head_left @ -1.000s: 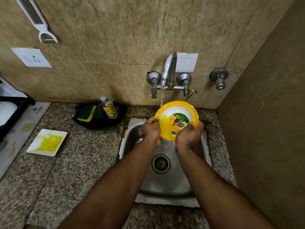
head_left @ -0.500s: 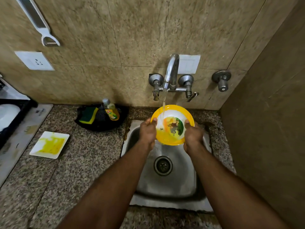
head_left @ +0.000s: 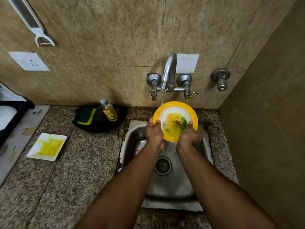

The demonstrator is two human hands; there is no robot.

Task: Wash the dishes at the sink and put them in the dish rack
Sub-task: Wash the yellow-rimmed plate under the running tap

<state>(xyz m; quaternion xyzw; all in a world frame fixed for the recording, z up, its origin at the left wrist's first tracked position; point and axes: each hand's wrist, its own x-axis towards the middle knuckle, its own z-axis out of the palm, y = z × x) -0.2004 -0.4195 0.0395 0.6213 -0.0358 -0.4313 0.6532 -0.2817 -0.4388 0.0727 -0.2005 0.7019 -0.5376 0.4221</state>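
The yellow-rimmed plate (head_left: 175,121) is held over the sink (head_left: 171,187), tilted so its face looks toward the person, under the tap's (head_left: 168,71) stream. The left hand (head_left: 154,134) and right hand (head_left: 189,134) grip opposite edges, fingers curled behind. A stained square plate (head_left: 47,146) lies on the desk (head_left: 74,171).

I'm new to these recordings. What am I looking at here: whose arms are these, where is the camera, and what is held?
There is no machine: a person wears one camera on the head, looking down at their own arms. The left hand and right hand grip a yellow-rimmed bowl by opposite edges, over the steel sink, under water running from the tap. On the granite counter to the left lie a square white plate smeared yellow, and a dark tray with a sponge and a soap bottle.
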